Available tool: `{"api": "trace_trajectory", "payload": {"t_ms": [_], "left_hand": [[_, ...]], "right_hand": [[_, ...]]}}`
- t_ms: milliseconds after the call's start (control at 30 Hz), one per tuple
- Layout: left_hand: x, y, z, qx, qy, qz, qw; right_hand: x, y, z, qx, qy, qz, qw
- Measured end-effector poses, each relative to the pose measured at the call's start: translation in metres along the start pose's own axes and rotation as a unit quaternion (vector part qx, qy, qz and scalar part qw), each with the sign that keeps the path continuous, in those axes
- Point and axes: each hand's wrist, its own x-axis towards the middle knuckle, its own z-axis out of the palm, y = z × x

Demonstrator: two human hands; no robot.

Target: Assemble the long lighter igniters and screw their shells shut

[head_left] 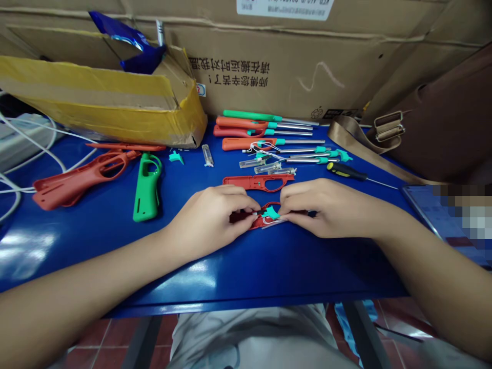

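Note:
In front of me lies an open red lighter shell half (255,224) with a teal trigger (272,212) and thin white wires over it. My left hand (213,215) is closed in a pinch on a small dark part (261,211) beside the trigger. My right hand (328,207) is closed too, its thumb and fingertips pinching the trigger's right side. The fingers partly hide the shell. Just beyond them rests another red shell half (240,183). Behind it are several clear fuel tanks (268,168) and metal lighter tubes (303,160) with teal parts.
Assembled lighters (246,144) lie farther back. A screwdriver (346,171) and a phone-like device (434,210) are at right. Red shells (82,179), a green shell (146,195), a loose teal trigger (176,157) and a taped box (115,118) stand left. A large carton (284,56) bounds the back.

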Motion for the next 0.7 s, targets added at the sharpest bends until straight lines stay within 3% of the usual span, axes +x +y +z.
{"api": "trace_trajectory", "payload": {"t_ms": [200, 467, 700], "left_hand": [[0.0002, 0.0018, 0.0003, -0.003, -0.003, 0.013, 1.000], [-0.0021, 0.0020, 0.0020, 0.045, -0.003, 0.060, 0.997], [-0.0036, 0.0068, 0.0007, 0.044, -0.015, 0.078, 0.996]], "right_hand": [[0.0016, -0.0047, -0.0030, 0.008, -0.008, 0.030, 0.999], [0.0044, 0.0002, 0.0028, 0.121, 0.011, 0.187, 0.975], [0.0055, -0.0013, 0.0033, 0.143, 0.002, 0.183, 0.973]]}}
